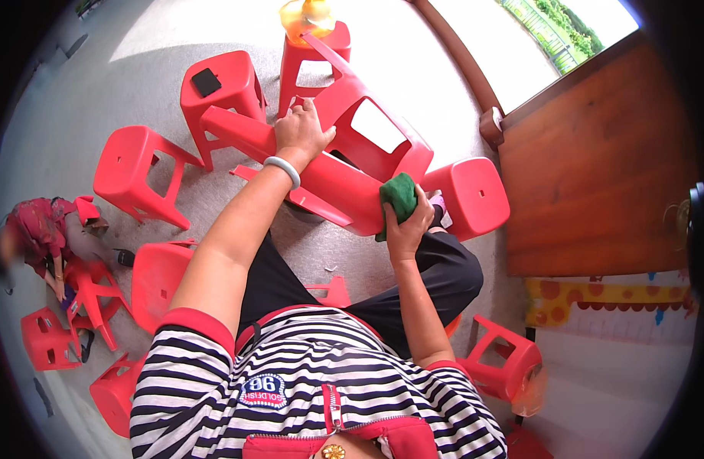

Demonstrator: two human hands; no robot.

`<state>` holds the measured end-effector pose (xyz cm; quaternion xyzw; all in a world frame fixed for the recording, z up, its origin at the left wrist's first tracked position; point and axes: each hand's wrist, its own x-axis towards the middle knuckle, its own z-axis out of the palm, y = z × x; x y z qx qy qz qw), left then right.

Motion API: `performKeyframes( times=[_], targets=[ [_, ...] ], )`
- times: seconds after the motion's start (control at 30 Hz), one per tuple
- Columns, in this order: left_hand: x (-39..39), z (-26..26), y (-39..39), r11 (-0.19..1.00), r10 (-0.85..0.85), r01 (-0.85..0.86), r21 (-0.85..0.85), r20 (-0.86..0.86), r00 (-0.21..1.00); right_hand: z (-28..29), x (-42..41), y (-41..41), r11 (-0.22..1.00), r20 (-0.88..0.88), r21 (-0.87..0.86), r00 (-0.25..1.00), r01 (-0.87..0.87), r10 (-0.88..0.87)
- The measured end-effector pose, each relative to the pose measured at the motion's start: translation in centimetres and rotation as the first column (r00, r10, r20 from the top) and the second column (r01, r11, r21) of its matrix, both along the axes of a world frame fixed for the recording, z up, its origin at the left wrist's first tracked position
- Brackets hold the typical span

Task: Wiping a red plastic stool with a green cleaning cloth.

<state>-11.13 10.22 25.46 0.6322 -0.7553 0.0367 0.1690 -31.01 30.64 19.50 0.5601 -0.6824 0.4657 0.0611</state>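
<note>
A red plastic stool lies tilted on its side in front of me, legs pointing to the upper left. My left hand, below it a pale bangle on the wrist, grips one of its legs. In my right hand is a folded green cloth, pressed against the seat end of the stool. My fingers hide part of the cloth. Between my spread knees the floor shows, with another red stool partly covered by my shirt.
A stool bearing a black flat object stands ahead; another holds a yellow bag. More red stools stand left, right and behind right. A person bends over stools at far left. A wooden door is at right.
</note>
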Motion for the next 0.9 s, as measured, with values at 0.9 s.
performKeyframes(
  times=[0.9],
  targets=[
    [-0.2, 1.1, -0.2, 0.986, -0.061, 0.077, 0.146, -0.111, 0.992, -2.3, -1.6, -2.3, 0.971, 0.656, -0.096, 0.748, 0.219, -0.104]
  ],
)
